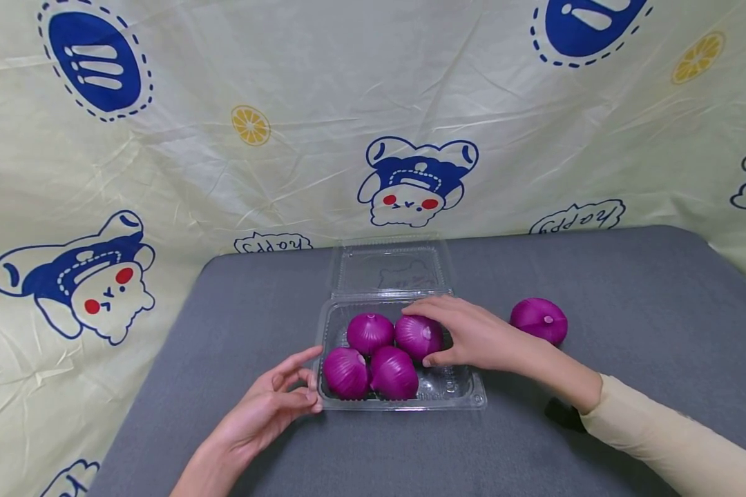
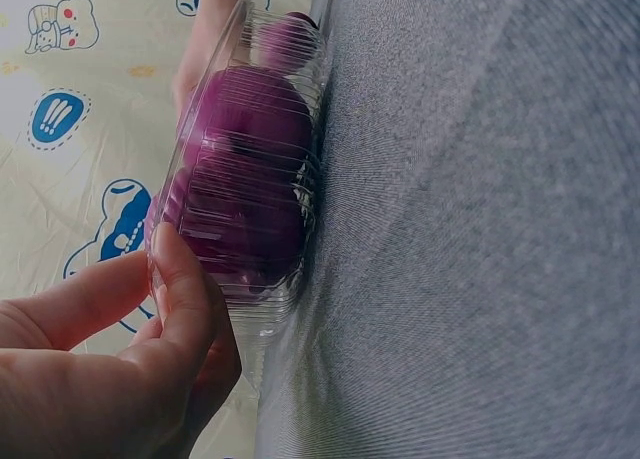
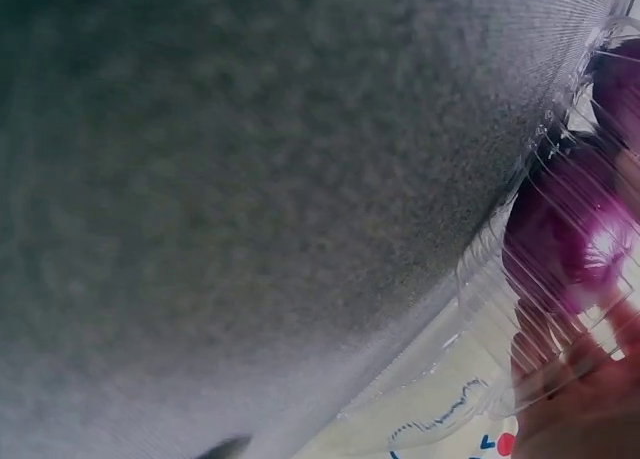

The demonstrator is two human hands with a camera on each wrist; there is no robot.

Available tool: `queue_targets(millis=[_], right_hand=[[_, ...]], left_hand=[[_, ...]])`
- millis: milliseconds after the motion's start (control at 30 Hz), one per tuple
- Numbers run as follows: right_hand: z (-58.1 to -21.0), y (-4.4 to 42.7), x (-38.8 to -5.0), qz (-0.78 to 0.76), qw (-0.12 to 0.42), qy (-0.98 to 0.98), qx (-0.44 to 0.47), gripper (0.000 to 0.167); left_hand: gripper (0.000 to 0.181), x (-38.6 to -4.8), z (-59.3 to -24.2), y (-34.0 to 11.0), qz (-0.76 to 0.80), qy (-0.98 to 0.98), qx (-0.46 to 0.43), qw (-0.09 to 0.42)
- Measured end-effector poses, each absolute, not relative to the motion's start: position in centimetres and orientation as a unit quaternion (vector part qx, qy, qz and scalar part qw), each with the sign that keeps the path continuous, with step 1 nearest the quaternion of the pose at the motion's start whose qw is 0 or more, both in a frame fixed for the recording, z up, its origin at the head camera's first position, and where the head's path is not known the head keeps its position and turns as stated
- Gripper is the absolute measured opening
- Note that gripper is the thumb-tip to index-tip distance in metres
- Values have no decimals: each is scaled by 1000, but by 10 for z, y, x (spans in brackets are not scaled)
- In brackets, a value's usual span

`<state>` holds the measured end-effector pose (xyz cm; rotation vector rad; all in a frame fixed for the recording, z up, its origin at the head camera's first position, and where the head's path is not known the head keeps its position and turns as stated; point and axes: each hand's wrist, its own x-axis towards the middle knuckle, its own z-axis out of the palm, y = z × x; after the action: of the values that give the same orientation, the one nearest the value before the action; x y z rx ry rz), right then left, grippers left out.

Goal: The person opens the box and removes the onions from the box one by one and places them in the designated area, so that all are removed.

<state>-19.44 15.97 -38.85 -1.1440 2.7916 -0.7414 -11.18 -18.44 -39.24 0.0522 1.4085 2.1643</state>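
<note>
A clear plastic clamshell container (image 1: 435,404) lies with its lid (image 1: 388,269) folded back, holding several purple onions (image 1: 394,373). My right hand (image 1: 472,335) reaches in from the right and grips the onion (image 1: 418,337) at the back right of the group, thumb in front and fingers behind. At the container's left edge, my left hand (image 1: 257,411) pinches the rim between thumb and fingers, plainer in the left wrist view, where the hand (image 2: 150,349) meets the ribbed plastic wall (image 2: 270,294). The right wrist view shows an onion (image 3: 565,229) through the wall beside the right fingers.
Another purple onion (image 1: 537,321) rests on the grey cloth-covered table (image 1: 255,297), right of the container and behind the right forearm. A small dark object (image 1: 564,414) lies partly under that forearm. A printed cream curtain (image 1: 311,83) hangs behind the table.
</note>
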Motion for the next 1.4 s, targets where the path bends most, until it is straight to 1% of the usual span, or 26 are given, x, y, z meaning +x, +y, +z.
queue_targets(millis=[133, 300, 633, 967, 1167, 1400], right_hand=[[-387, 157, -196, -227, 43, 900, -370, 77], [-389, 156, -197, -225, 60, 900, -368, 78], [-391, 167, -203, -383, 96, 854, -338, 75], [-388, 172, -206, -409, 117, 842, -331, 75], [-385, 176, -205, -413, 108, 840, -334, 75], [-386, 177, -202, -409, 54, 842, -347, 77]], left_hand=[[73, -111, -392, -184, 805, 525, 21, 275], [72, -112, -392, -184, 806, 524, 20, 276], [72, -111, -392, -185, 806, 524, 25, 275], [72, -110, -392, -185, 806, 525, 29, 274], [73, -110, -393, -184, 804, 526, 20, 275], [73, -111, -392, -184, 804, 527, 16, 277]])
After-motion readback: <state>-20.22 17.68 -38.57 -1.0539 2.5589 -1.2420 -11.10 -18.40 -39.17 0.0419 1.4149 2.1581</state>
